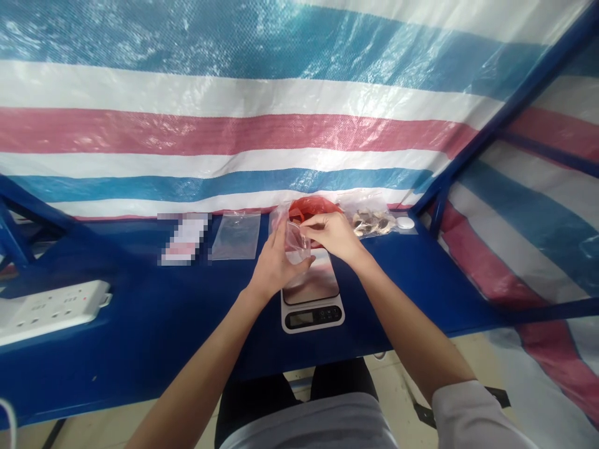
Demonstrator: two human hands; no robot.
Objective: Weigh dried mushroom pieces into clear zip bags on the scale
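Note:
A clear plastic bag point(298, 240) is held above the kitchen scale point(312, 284). My left hand point(277, 262) is closed around the bag's left side, its thumb reaching across below. My right hand point(333, 234) pinches the bag near its upper edge. Under both hands the scale, white with a shiny plate and a dark display, lies on the blue table point(187, 324). Just behind the hands sits a red bag point(314, 206), partly covered by them; its contents are hard to make out.
Right of the red bag lies a clear bag of pale, dried-looking slices point(373, 222), beside a white round lid-like object point(405, 222). A flat clear zip bag point(235, 236) and a blurred-out item point(185, 240) are on the left. A white power strip point(56, 310) rests at far left.

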